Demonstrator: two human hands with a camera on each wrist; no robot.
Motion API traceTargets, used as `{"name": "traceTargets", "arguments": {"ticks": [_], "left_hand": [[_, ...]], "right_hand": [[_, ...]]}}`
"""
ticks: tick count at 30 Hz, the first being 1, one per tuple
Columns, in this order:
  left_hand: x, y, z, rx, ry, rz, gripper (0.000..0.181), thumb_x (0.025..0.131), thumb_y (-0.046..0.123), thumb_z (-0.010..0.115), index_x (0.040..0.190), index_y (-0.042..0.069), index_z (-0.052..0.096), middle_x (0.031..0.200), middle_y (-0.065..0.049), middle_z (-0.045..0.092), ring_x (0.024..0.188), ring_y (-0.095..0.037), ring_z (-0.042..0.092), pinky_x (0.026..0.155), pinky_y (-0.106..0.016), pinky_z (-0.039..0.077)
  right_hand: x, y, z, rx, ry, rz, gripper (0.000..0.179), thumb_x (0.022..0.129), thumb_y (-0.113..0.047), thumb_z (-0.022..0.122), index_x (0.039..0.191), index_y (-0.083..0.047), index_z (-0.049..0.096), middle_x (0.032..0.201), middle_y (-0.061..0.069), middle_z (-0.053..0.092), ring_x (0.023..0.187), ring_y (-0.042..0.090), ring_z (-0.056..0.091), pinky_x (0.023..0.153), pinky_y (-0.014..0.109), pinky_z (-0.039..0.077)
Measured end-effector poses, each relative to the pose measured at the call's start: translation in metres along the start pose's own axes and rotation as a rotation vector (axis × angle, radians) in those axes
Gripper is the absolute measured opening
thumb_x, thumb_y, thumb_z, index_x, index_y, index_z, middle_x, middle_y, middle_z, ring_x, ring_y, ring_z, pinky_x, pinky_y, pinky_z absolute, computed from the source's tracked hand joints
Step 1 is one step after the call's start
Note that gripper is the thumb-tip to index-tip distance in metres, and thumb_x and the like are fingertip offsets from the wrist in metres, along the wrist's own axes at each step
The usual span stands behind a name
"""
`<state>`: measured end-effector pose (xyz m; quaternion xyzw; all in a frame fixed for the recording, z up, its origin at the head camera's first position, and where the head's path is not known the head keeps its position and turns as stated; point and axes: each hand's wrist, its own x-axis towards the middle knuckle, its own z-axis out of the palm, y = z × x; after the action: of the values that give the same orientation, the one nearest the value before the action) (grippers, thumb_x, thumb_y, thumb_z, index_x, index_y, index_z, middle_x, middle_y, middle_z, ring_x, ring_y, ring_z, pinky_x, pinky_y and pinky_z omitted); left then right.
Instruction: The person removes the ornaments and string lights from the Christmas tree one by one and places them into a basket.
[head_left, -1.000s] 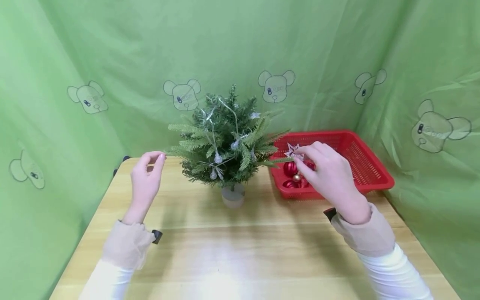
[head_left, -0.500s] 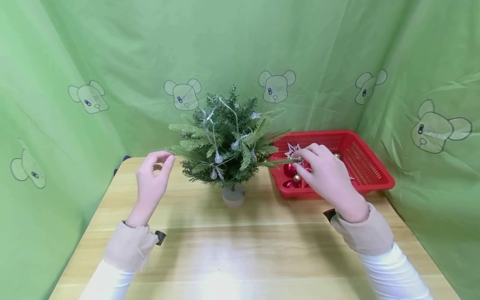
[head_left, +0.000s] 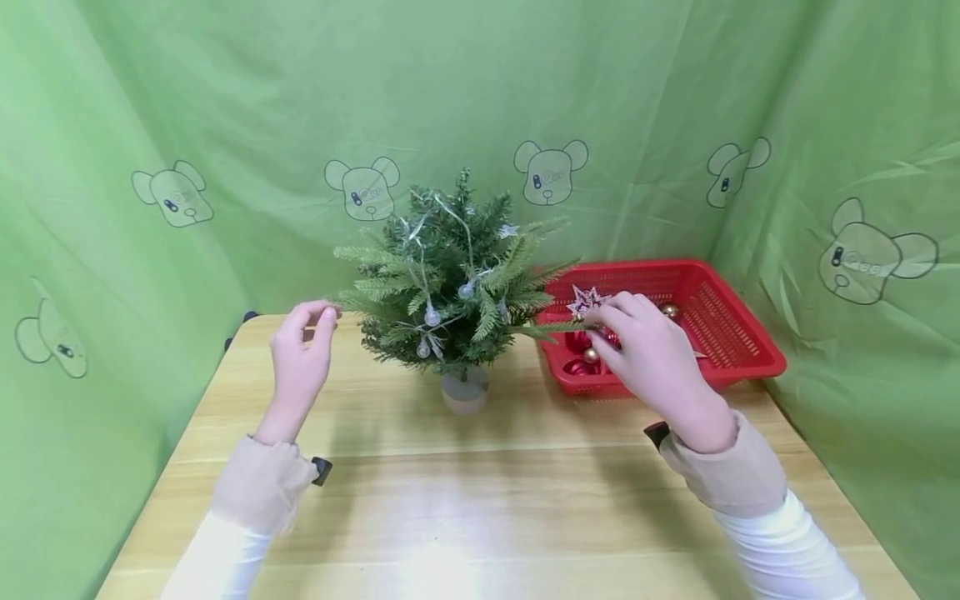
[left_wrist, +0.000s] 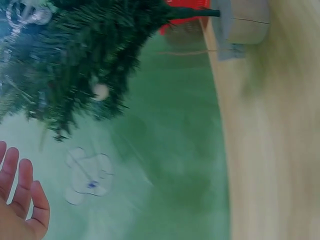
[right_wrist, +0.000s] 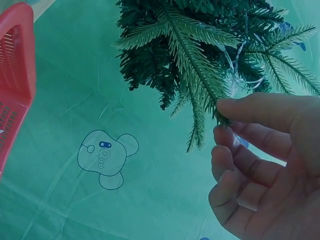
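Note:
A small Christmas tree (head_left: 450, 275), hung with a string of clear bulb lights (head_left: 432, 316), stands upright on its round pale base (head_left: 464, 392). On the right, my right hand (head_left: 654, 354) pinches the tip of a light-green branch (right_wrist: 200, 75) between thumb and index finger; the other fingers curl loosely below. Over on the left, my left hand (head_left: 302, 362) has its thumb and index finger together at a left branch tip, apparently pinching it. Only the other fingers (left_wrist: 25, 187) show in the left wrist view, so that contact is hidden there.
A red plastic basket (head_left: 738, 329) sits behind my right hand. It contains red baubles (head_left: 579, 367), gold balls (head_left: 670, 312) and a glittery star (head_left: 585, 302). Beneath everything is a wooden table (head_left: 360, 517), and green curtains (head_left: 465, 83) enclose it at the back and sides.
My left hand has shifted slightly right, then a little back left. The right hand still holds its branch and has barely moved; more of the star shows beside it.

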<state>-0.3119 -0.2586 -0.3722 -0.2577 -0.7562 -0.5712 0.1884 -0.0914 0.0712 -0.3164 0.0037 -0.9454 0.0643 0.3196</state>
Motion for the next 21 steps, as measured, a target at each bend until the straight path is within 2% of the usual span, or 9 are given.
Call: {"name": "traceTargets", "arguments": {"ticks": [6,11,16,21], "left_hand": [[-0.001,-0.031,0.012,-0.026,-0.028,-0.119,0.024,0.098,0.020,0.057,0.104,0.000,0.068,0.100,-0.019,0.071,0.077,0.008,0.058,0.071,-0.009,0.049],[-0.005,-0.046,0.026,0.017,-0.093,-0.187,0.022,0.096,0.017,0.059,0.109,0.002,0.068,0.103,-0.017,0.071,0.082,0.000,0.058,0.070,-0.011,0.047],[-0.009,-0.056,0.035,0.072,-0.137,-0.223,0.023,0.095,0.014,0.059,0.112,0.000,0.066,0.103,-0.019,0.071,0.086,-0.009,0.058,0.068,-0.012,0.045],[-0.006,-0.056,0.030,0.038,-0.094,-0.218,0.022,0.096,0.019,0.060,0.110,0.003,0.067,0.104,-0.015,0.071,0.084,0.000,0.056,0.069,-0.012,0.045]], "right_hand": [[-0.002,0.002,0.001,0.011,0.013,0.004,0.017,0.079,-0.002,0.074,0.094,-0.008,0.071,0.092,0.009,0.064,0.089,0.027,0.058,0.072,0.045,0.055],[-0.002,0.002,0.002,0.013,0.034,-0.001,0.016,0.079,-0.002,0.075,0.093,-0.008,0.070,0.091,0.008,0.064,0.088,0.027,0.058,0.072,0.045,0.055],[-0.003,0.001,0.000,0.014,0.042,-0.001,0.018,0.078,-0.002,0.075,0.094,-0.009,0.071,0.092,0.007,0.064,0.088,0.026,0.058,0.069,0.044,0.055],[0.001,0.002,-0.006,0.008,0.088,-0.021,0.017,0.078,-0.003,0.076,0.094,-0.008,0.071,0.091,0.007,0.064,0.087,0.025,0.058,0.063,0.042,0.054]]}}
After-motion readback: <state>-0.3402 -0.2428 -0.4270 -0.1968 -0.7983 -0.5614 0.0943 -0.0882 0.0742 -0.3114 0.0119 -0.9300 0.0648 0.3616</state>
